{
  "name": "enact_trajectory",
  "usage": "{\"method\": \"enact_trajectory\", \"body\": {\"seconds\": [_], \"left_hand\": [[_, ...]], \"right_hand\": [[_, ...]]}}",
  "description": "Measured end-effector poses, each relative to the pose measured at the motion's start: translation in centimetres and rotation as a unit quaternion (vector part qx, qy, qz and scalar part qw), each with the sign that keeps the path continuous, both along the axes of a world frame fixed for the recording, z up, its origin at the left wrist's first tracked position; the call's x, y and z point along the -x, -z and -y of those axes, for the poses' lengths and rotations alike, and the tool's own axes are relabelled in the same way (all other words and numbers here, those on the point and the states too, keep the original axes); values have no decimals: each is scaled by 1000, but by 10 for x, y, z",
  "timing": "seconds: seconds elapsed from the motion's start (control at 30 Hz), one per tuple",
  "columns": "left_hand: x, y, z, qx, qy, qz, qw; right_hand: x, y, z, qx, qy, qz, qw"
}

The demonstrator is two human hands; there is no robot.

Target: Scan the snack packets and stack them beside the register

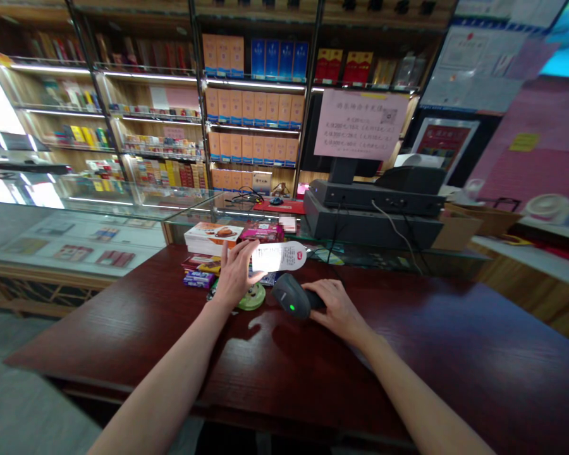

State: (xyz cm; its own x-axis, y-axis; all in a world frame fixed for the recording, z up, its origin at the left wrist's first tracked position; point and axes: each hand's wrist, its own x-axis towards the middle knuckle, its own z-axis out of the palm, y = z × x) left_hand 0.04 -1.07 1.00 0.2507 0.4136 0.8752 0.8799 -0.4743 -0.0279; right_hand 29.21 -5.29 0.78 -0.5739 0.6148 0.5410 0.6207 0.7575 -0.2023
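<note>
My left hand (pixel 238 272) grips a white bottle (pixel 291 256), tipped on its side above the table, its printed label and small red logo facing me. Bright light washes out part of the label. In my right hand (pixel 337 308) is a dark barcode scanner (pixel 290 297), with a green light glowing on its back and its head close below the bottle. Beneath my left hand a round green item (pixel 253 298) lies on the table, partly covered. Small packets, among them a purple one (pixel 198 279), sit just left of that hand.
A white-and-orange box (pixel 212 237) and a magenta box (pixel 264 232) stand behind my left hand on the dark wooden table (pixel 431 360). Beyond is a glass counter (pixel 189 212) carrying a black cash register (pixel 370 215) with cables. Stocked shelves (pixel 251 126) line the wall.
</note>
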Motion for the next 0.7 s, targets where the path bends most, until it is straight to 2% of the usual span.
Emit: {"method": "enact_trajectory", "body": {"seconds": [0.27, 0.7], "left_hand": [[3, -1, 1, 11, -4, -4, 1000], [7, 0, 2, 18, -4, 7, 1000]], "right_hand": [[-12, 1, -1, 4, 1, 14, 1000], [-45, 7, -9, 92, 39, 56, 993]]}}
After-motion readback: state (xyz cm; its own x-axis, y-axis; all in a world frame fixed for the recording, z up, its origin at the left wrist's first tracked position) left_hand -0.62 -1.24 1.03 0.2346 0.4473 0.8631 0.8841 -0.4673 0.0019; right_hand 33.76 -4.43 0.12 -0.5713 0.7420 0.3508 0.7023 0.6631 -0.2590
